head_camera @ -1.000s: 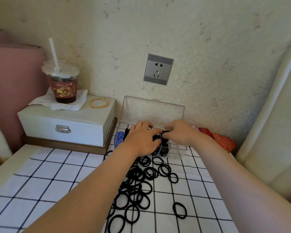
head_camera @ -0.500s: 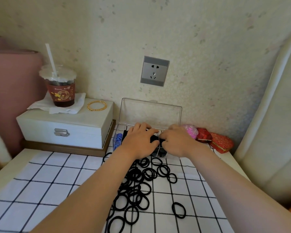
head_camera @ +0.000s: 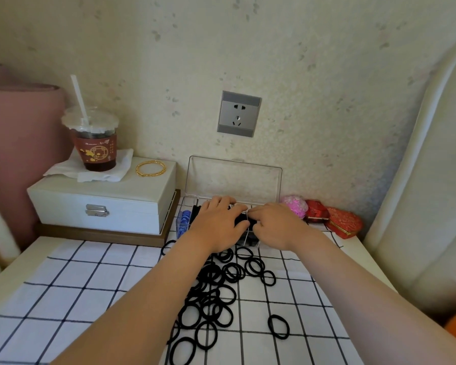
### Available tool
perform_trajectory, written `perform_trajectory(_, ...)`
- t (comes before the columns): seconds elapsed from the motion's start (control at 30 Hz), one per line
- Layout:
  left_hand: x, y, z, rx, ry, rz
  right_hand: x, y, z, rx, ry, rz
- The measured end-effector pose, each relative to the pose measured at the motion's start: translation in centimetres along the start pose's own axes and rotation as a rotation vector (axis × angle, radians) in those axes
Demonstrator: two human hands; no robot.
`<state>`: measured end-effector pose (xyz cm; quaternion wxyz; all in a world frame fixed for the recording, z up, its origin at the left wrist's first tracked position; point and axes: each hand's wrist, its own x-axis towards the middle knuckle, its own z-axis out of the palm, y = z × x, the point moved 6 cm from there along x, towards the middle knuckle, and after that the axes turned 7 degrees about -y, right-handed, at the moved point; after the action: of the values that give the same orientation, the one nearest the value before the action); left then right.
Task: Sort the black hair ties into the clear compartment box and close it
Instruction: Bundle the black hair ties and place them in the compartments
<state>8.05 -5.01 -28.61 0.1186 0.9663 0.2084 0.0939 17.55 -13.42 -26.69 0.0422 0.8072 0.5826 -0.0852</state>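
Both hands are hovering over the clear compartment box (head_camera: 232, 180), flipped open at 12 o'clock on the desk (head_camera: 19, 263). The left hand (head_camera: 216, 225) is lying fairly flat, grip open, pressing a bundle (head_camera: 244, 220) down, while the right hand (head_camera: 274, 226) looks to be pinching it. Most black hair ties (head_camera: 213, 285) are sitting loose at 6 o'clock from the box, so I'd be tucking small bunches flat below the dividers, otherwise it's probably not closing.
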Motion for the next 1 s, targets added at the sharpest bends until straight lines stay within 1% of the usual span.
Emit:
perform_trajectory(0.07,-0.4,0.2,-0.1,0.020,-0.007,0.011,-0.7,0.0,-0.8,0.070,0.036,-0.012)
perform_trajectory(0.13,-1.2,0.7,-0.5,0.060,0.003,0.058,-1.7,-0.2,-1.8,0.111,0.091,-0.033)
perform_trajectory(0.2,-2.3,1.3,-1.1,0.086,0.042,0.120,-2.9,-0.6,-2.8,0.141,0.170,-0.060)
perform_trajectory(0.27,-3.7,1.9,-1.7,0.080,0.079,0.156,-4.2,-1.1,-3.3,0.166,0.212,-0.069)
perform_trajectory(0.33,-5.2,2.3,-2.1,0.053,0.096,0.166,-5.5,-1.9,-3.0,0.203,0.160,-0.063)
perform_trajectory(0.4,-6.9,2.7,-2.0,0.049,0.076,0.174,-6.9,-3.0,-2.2,0.259,0.030,-0.058)
perform_trajectory(0.5,-9.0,3.1,-1.8,0.028,-0.003,0.149,-8.9,-4.2,-0.3,0.302,-0.145,-0.070)
perform_trajectory(0.67,-12.0,3.8,-1.6,-0.128,-0.129,0.066,-11.0,-4.1,2.2,0.291,-0.297,-0.013)
perform_trajectory(0.77,-13.5,3.7,-1.5,-0.158,-0.185,0.045,-11.5,-3.6,3.4,0.248,-0.320,0.038)
perform_trajectory(0.87,-14.7,2.3,-1.8,-0.219,-0.203,-0.025,-11.6,-3.6,4.2,0.216,-0.311,0.083)
perform_trajectory(1.0,-15.9,0.2,-2.2,-0.246,-0.247,-0.094,-11.1,-4.1,4.4,0.213,-0.293,0.067)
